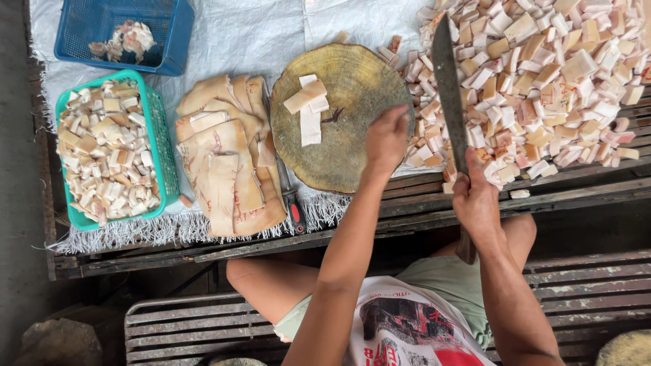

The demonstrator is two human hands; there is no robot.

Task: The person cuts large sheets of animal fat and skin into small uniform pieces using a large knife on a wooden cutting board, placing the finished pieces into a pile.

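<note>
your right hand [477,196] is wrapped tight round the handle of the long cleaver [449,88], blade lying over the heap of cut cubes [542,81] at the bench's right end. your left hand [386,139] rests loosely curled, holding nothing, on the round chopping block's [352,81] near edge, beside the pale fatty strips [308,108]. these look soft and greasy, likely slippery; pin them flat from above.

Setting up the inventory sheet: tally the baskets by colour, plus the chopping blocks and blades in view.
Blue basket: 1
Green basket: 1
Round wooden chopping block: 1
Cleaver, in the right hand: 1
Red-handled knife, lying beside the block: 1
Total: 5
The left hand rests on the block's edge.
</note>
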